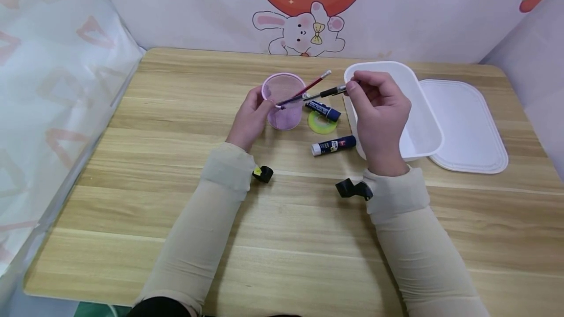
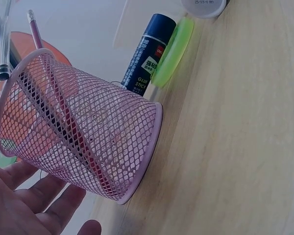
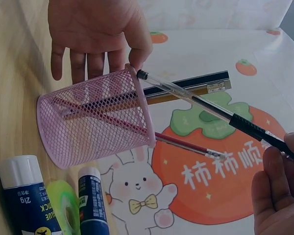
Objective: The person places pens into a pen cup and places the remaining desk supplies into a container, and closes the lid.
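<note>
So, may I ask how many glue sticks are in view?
2: one glue stick is by the green tape; the second glue stick lies below that in the head view. Any behind the right hand would be hidden.

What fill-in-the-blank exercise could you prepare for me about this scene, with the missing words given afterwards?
While the right hand holds a pen, the mesh cup is held by the ____ hand.
The number of glue sticks in view is ____.
In the head view, the lid lies to the ____ of the container.
The lid and container are both coloured ____.

Missing words: left; two; right; white.
</note>
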`<move>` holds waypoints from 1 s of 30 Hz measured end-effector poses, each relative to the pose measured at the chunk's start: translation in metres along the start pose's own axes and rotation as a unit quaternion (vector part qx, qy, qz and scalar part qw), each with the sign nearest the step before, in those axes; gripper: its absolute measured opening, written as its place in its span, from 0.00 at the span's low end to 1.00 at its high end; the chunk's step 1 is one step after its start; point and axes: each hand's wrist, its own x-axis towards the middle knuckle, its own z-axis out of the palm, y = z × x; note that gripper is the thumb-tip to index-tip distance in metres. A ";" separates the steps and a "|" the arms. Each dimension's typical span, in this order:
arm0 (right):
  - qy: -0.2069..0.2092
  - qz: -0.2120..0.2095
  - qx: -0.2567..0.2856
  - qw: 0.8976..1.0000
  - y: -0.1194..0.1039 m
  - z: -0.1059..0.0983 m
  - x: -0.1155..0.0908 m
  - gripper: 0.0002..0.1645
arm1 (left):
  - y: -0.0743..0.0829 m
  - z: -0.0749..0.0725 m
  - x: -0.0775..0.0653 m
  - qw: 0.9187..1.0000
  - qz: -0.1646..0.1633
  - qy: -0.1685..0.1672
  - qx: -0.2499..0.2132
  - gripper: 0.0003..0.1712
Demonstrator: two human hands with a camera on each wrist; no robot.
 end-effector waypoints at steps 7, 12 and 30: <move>0.000 -0.024 -0.010 1.000 0.003 -0.001 0.001 0.08 | -0.001 0.000 0.001 1.000 0.001 0.002 -0.004 0.28; -0.002 0.022 0.000 1.000 0.004 0.002 -0.001 0.10 | -0.003 0.001 0.001 1.000 0.001 0.005 -0.007 0.28; -0.063 0.024 -0.047 0.997 0.010 0.007 -0.007 0.10 | 0.000 0.000 0.000 1.000 -0.002 -0.002 -0.015 0.28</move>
